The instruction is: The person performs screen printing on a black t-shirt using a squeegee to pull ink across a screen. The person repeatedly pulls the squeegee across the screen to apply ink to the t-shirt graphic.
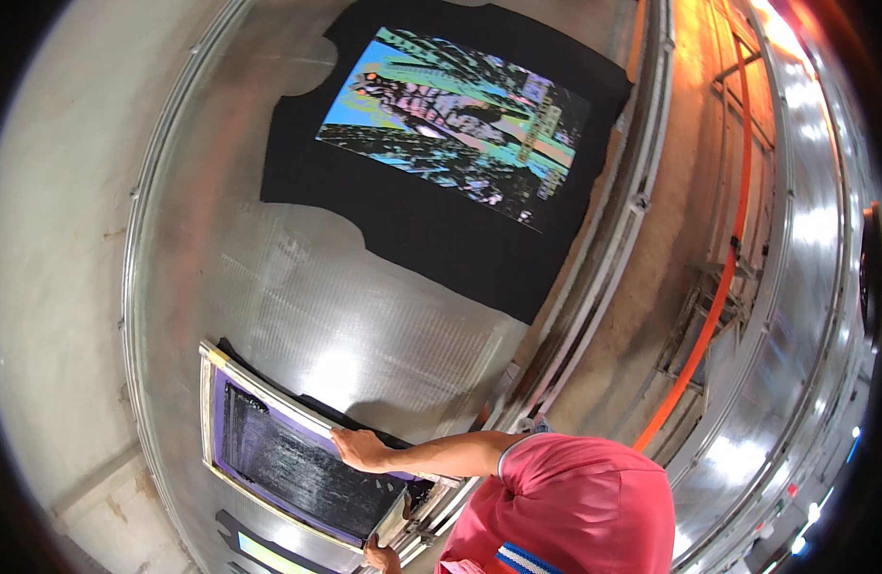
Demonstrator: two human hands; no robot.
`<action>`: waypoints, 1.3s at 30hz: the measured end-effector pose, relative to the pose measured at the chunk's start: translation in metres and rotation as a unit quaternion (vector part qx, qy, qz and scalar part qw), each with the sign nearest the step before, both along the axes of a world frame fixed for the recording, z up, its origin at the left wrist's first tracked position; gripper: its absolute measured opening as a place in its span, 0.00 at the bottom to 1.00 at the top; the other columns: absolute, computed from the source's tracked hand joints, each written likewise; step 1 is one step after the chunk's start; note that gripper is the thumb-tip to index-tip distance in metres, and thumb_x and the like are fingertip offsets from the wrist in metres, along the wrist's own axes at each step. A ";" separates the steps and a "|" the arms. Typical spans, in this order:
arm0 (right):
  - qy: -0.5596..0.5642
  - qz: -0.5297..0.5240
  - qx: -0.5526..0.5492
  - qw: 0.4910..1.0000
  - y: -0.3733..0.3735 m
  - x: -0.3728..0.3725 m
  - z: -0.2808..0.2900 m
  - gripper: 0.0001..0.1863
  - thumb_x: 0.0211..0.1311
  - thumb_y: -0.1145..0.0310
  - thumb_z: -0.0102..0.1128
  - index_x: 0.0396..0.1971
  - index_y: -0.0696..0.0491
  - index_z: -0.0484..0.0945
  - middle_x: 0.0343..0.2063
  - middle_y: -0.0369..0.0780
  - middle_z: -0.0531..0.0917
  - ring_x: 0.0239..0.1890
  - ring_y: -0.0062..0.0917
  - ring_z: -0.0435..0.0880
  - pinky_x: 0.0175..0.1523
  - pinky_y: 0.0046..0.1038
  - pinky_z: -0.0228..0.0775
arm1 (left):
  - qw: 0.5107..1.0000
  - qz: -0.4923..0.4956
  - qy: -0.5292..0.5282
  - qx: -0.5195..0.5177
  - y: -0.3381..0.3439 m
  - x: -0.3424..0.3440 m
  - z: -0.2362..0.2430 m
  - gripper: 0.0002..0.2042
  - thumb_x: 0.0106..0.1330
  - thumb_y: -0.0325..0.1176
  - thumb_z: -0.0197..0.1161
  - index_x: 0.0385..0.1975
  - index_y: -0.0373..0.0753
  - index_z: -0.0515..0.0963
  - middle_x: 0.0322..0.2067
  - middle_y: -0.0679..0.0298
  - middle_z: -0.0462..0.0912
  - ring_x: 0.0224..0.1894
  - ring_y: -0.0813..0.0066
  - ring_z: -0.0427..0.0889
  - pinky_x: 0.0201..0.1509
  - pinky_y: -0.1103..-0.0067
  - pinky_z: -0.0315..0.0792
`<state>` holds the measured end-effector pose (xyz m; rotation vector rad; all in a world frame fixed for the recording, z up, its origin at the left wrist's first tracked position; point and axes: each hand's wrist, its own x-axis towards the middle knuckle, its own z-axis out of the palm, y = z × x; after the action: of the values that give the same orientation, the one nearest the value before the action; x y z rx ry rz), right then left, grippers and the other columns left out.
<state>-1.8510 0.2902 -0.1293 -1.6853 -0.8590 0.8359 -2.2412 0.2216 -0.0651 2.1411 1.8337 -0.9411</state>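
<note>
A screen-printing frame [268,390] lies at the lower left on the long shiny printing table. Its mesh [307,469] is smeared with wet-looking black ink inside a purple border. My right hand [361,450] is closed over the frame's upper rail, with the arm reaching in from a pink sleeve. At the frame's near lower corner my left hand [381,555] grips the edge; only part of it shows. Dark cloth [235,352] peeks out from beneath the frame. Farther up the table lies a flat black garment panel [316,172] bearing a multicoloured print [450,120].
Another black panel [232,531] with a light print shows below the frame. Metal rails [594,287] run along the table's right side. Beyond them are an orange strip [714,320] and a second shiny table [795,316]. A pale wall [67,239] stands left.
</note>
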 end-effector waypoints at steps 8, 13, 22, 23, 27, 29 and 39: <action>0.006 0.043 -0.057 0.997 0.000 -0.001 -0.002 0.09 0.71 0.67 0.47 0.40 0.58 0.70 0.24 0.48 0.82 0.24 0.39 0.85 0.27 0.37 0.77 | 0.994 0.084 0.042 0.054 -0.007 -0.005 -0.006 0.18 0.59 0.26 0.60 0.50 0.47 0.82 0.42 0.58 0.87 0.41 0.61 0.84 0.47 0.66 0.76; 0.001 0.022 -0.041 0.999 0.001 -0.001 -0.002 0.08 0.71 0.68 0.47 0.40 0.57 0.71 0.24 0.48 0.83 0.24 0.40 0.85 0.26 0.39 0.77 | 0.996 -0.024 0.013 0.083 -0.005 -0.016 -0.012 0.18 0.59 0.30 0.65 0.51 0.48 0.82 0.41 0.60 0.87 0.39 0.59 0.84 0.45 0.71 0.77; 0.067 0.031 -0.052 0.996 0.000 0.000 0.001 0.19 0.70 0.67 0.48 0.58 0.56 0.70 0.40 0.51 0.85 0.32 0.45 0.86 0.37 0.44 0.79 | 0.992 -0.027 -0.060 0.111 -0.003 -0.027 -0.022 0.15 0.58 0.27 0.57 0.40 0.51 0.86 0.42 0.69 0.84 0.54 0.60 0.79 0.63 0.27 0.27; 0.059 0.029 -0.057 0.996 0.000 0.000 0.001 0.21 0.70 0.66 0.48 0.60 0.56 0.69 0.40 0.51 0.84 0.31 0.46 0.85 0.36 0.45 0.78 | 0.985 -0.062 -0.083 0.135 -0.003 -0.031 -0.022 0.14 0.63 0.26 0.53 0.39 0.51 0.85 0.41 0.70 0.84 0.53 0.62 0.79 0.66 0.30 0.25; 0.030 0.032 -0.071 0.997 0.001 -0.005 -0.003 0.24 0.70 0.67 0.50 0.63 0.54 0.62 0.31 0.50 0.84 0.29 0.45 0.84 0.33 0.44 0.77 | 0.988 -0.058 -0.091 0.112 -0.004 -0.038 -0.023 0.17 0.57 0.22 0.54 0.39 0.50 0.85 0.41 0.66 0.84 0.55 0.57 0.78 0.69 0.34 0.26; -0.023 0.008 -0.053 0.998 0.002 -0.006 -0.006 0.15 0.71 0.67 0.49 0.53 0.54 0.68 0.31 0.49 0.84 0.30 0.45 0.85 0.34 0.44 0.77 | 0.986 -0.092 -0.098 0.103 0.000 -0.034 -0.020 0.18 0.52 0.20 0.56 0.39 0.47 0.86 0.43 0.64 0.84 0.61 0.54 0.73 0.69 0.33 0.32; -0.045 -0.015 -0.092 0.995 0.005 -0.009 0.003 0.08 0.71 0.64 0.48 0.39 0.51 0.72 0.33 0.47 0.85 0.35 0.48 0.84 0.39 0.48 0.75 | 0.974 -0.117 -0.193 0.008 0.028 0.022 0.016 0.15 0.47 0.28 0.72 0.38 0.41 0.85 0.40 0.61 0.87 0.54 0.60 0.81 0.70 0.45 0.54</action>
<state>-1.8604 0.2952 -0.1267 -1.9046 -0.8367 0.8437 -2.2196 0.2495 -0.0494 2.3813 1.4331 -0.4983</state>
